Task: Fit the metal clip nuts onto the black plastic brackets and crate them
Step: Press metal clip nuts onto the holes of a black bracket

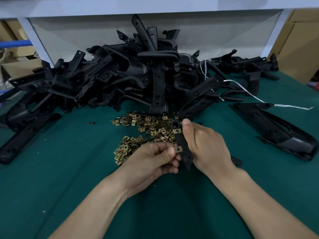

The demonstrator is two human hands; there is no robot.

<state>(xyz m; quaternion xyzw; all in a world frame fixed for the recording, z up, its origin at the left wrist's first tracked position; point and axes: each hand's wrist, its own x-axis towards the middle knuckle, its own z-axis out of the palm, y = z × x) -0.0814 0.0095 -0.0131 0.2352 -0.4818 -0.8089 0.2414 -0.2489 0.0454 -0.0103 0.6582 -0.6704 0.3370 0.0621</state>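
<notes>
Fitting second clip nut: left hand pinches it onto bracket gripped by right hand; first nut seated higher on bracket; bracket pile beyond awaits.

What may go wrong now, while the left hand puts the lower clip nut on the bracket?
1. The clip nut pinched by the left hand may sit skewed on the bracket that the right hand grips.
2. If dropped, it would be lost among the loose clip nuts.
</notes>
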